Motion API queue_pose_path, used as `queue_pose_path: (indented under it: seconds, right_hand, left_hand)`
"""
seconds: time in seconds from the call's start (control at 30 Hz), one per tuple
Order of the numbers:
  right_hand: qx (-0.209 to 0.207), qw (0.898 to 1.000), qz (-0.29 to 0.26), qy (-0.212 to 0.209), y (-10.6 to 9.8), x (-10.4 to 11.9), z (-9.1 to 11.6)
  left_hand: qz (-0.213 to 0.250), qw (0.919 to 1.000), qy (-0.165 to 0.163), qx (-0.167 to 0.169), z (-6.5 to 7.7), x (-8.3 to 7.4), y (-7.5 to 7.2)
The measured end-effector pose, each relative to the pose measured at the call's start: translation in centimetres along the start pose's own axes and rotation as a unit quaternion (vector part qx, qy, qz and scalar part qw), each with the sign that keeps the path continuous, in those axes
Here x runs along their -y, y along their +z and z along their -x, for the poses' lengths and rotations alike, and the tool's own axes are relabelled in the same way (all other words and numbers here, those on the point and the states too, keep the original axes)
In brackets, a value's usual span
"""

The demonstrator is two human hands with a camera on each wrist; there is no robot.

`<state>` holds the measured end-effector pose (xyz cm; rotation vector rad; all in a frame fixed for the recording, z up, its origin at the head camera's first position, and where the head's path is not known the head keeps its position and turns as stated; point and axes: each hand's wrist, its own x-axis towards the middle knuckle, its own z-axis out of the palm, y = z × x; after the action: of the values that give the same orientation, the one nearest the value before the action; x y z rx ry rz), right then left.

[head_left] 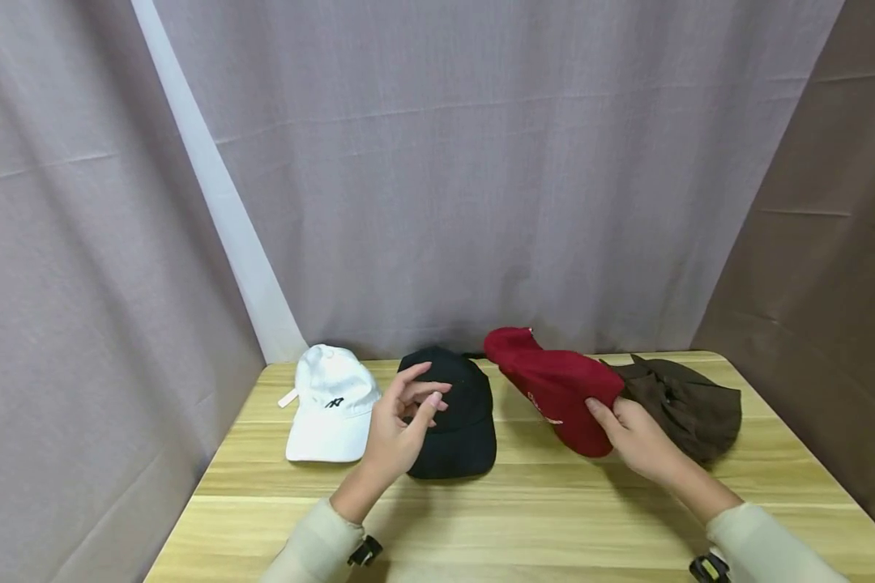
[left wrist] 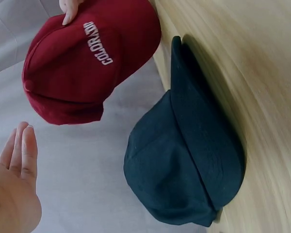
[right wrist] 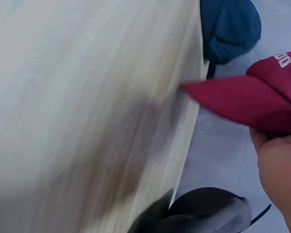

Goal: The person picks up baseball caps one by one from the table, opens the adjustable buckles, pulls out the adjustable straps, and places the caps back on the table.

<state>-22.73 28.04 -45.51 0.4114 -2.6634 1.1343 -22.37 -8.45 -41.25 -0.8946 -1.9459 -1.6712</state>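
Note:
A red baseball cap (head_left: 565, 385) is raised off the table, tilted, with white COLORADO lettering facing the left wrist view. My right hand (head_left: 638, 437) grips it at the side by the brim, thumb on top and fingers underneath. My left hand (head_left: 403, 417) hovers in front of a black cap (head_left: 458, 421), fingers loosely bent and holding nothing. That black cap lies brim forward on the table. To its left sits a white cap (head_left: 334, 405) with a small dark emblem. A dark brown cap (head_left: 689, 405) lies at the right, partly behind my right hand.
The caps stand in a row toward the back of the wood-grain table (head_left: 481, 526). A grey curtain (head_left: 481, 178) hangs directly behind the table's back edge, and a brown curtain (head_left: 831, 283) closes off the right side.

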Motion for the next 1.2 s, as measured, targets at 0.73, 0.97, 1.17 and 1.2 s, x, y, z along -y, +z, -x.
queue_pose_path:
  seconds: [0.73, 0.97, 1.17, 1.2]
  right_hand:
    - [0.110, 0.942, -0.144, 0.284, 1.1, -4.8, -4.6]
    - [0.144, 0.934, -0.063, 0.321, 1.8, -6.3, -4.2]
    - [0.164, 0.933, -0.015, 0.319, 1.4, -6.5, -4.3]
    - [0.166, 0.933, -0.014, 0.319, 1.3, -6.5, -4.3]
  left_hand:
    - [-0.032, 0.9984, 0.003, 0.048, 0.8, -0.4, 0.4]
    - [-0.030, 0.9976, -0.004, 0.062, 1.1, -0.1, 0.6]
    - [-0.032, 0.9972, -0.003, 0.067, 1.6, 1.4, 0.7]
    - [-0.034, 0.9971, -0.004, 0.068, 1.7, 1.9, 0.7]
